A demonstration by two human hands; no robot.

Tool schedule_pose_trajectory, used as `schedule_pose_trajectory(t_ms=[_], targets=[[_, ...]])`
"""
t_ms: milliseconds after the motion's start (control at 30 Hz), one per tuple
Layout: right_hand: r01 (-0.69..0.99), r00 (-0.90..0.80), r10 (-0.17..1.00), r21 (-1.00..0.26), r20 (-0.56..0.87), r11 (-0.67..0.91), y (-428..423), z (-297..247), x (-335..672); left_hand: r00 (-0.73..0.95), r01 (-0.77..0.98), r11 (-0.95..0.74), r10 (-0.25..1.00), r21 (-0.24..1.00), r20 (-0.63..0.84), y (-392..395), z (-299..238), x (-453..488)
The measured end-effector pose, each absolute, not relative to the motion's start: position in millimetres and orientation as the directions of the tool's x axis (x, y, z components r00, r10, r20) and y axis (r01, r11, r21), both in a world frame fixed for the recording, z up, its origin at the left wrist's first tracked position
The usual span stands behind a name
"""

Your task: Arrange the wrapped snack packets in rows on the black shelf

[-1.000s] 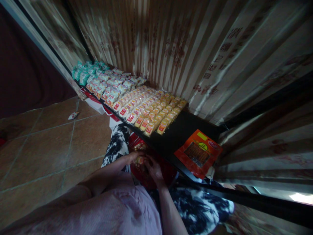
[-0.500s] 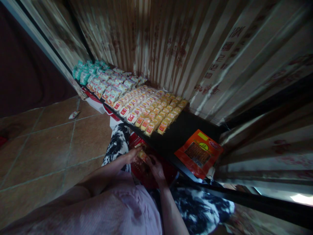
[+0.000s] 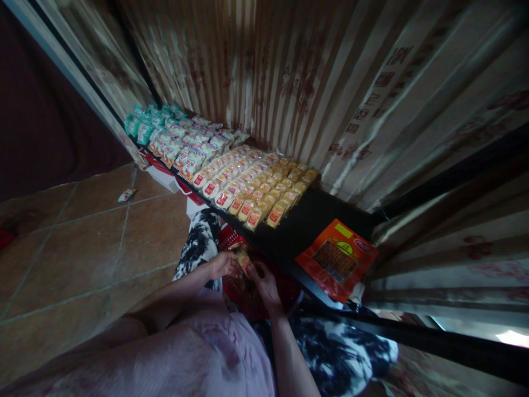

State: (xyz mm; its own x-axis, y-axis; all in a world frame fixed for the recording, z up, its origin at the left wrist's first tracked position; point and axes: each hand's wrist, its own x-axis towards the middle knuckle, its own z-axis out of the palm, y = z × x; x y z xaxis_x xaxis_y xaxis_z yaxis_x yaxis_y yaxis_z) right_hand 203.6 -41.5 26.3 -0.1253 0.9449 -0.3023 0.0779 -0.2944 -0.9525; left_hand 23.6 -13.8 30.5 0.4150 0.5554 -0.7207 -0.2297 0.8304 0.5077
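Over my lap, a small yellow wrapped snack cake (image 3: 243,261) with a red and orange label is held between my two hands. My left hand (image 3: 224,265) has its fingers curled against the packet's left side. On the other side, my right hand (image 3: 265,284) pinches the packet's lower end. Below them is a red perforated basket (image 3: 228,236), its contents mostly in shadow. Rows of similar yellow wrapped snack cakes (image 3: 268,201) lie on the black narrow table (image 3: 320,212) just ahead.
Farther left on the table are pale wrapped cakes (image 3: 215,184), white-blue snack bags (image 3: 192,160) and green bags (image 3: 144,131). A large orange-red bag (image 3: 336,259) lies at the right end. Pleated curtain (image 3: 268,71) hangs behind. One small packet (image 3: 127,194) is on the tiled floor.
My left hand has shifted slightly left and its fingers have curled, so more of the wrapped snack cake shows. My right hand still pinches it. The things on the table stay put.
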Motion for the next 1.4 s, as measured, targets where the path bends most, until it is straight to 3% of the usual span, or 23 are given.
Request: schedule_pose_trajectory(t_ms=[600, 900, 1400], targets=[[0.126, -0.117, 0.929, -0.933, -0.351, -0.337, -41.8, 35.3, 204.3, 0.391, -0.298, 0.788, 0.615, 0.539, -0.684, -19.5, 34.5, 25.1], [0.105, -0.1, 0.935, -0.938, -0.339, -0.329, -42.5, 42.1, 203.5, 0.375, -0.332, 0.716, 0.698, 0.615, -0.61, -23.5, 44.9, 27.8], [0.078, -0.126, 0.945, -0.953, -0.301, -0.293, -43.6, 39.7, 202.6, 0.408, -0.352, 0.687, 0.724, 0.636, -0.556, -27.6, 42.1, 20.2]])
